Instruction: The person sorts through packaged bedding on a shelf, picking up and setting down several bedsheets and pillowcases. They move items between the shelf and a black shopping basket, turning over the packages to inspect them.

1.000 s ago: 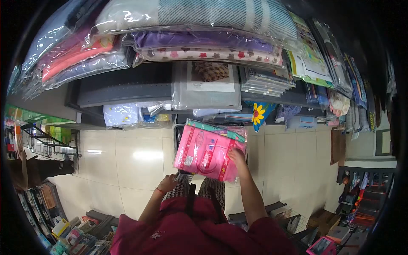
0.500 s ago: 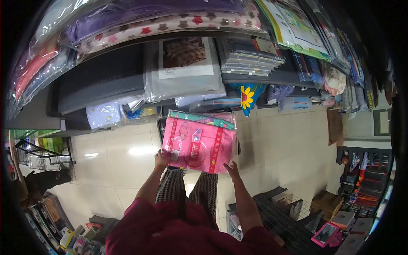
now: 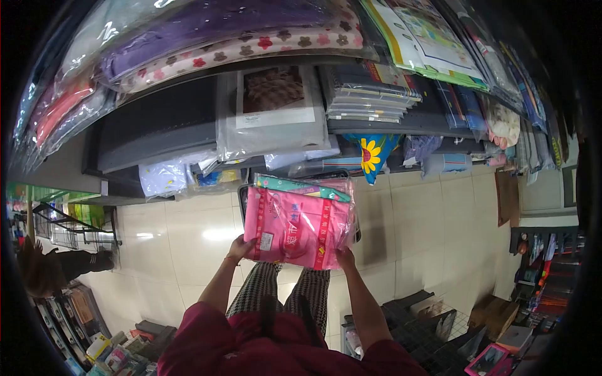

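Observation:
A pink plastic-wrapped package (image 3: 291, 229) with red printed bands lies on top of a teal-edged package (image 3: 304, 188), both over a dark basket (image 3: 358, 229) whose rim shows at the sides. My left hand (image 3: 240, 249) grips the lower left corner of the pink package. At its lower right corner my right hand (image 3: 344, 257) is closed on the edge. The fingertips of both hands are partly hidden by the package.
Ahead, dark shelves (image 3: 157, 135) hold wrapped textiles, a grey package (image 3: 273, 131) and a stack of flat packs (image 3: 370, 97). Another person (image 3: 81, 263) is at the far left. Wire racks (image 3: 407, 319) and a cardboard box (image 3: 494, 314) stand at the lower right.
My right hand has gone from spread fingers beside the package to closed on its edge. The view has shifted slightly, and the pink package appears lower and further right.

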Motion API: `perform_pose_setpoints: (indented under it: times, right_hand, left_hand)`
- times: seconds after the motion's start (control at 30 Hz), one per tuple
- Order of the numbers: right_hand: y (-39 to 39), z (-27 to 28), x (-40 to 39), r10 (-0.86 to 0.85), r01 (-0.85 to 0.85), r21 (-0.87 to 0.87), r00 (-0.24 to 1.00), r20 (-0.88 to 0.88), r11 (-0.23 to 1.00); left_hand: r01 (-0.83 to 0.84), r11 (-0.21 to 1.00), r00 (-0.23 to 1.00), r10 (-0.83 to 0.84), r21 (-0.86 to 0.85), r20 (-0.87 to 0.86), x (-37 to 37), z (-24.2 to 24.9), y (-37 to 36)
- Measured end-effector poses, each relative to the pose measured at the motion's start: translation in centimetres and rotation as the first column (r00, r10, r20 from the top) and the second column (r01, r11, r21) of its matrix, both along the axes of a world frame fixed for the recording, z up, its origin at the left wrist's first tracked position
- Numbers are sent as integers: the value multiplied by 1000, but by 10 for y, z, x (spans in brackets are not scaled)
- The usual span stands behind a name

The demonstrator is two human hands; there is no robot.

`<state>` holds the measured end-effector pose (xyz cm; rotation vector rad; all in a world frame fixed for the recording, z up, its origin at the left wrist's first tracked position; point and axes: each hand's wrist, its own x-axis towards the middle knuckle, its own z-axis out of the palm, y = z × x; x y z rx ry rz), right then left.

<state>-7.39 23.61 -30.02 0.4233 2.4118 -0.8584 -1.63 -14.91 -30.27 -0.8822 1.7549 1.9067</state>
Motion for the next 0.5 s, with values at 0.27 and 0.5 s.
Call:
perform_pose_setpoints:
  times: [0.27, 0.5]
  right_hand:
    - [21, -19, 24, 77, -71, 71, 994, -79, 995]
    - [38, 71, 55, -277, 602, -493, 765, 581, 628]
  left_hand:
    - [-5, 1000, 964, 3, -7, -265, 6, 91, 31]
    - [98, 994, 922, -107, -44, -372, 8, 193, 8]
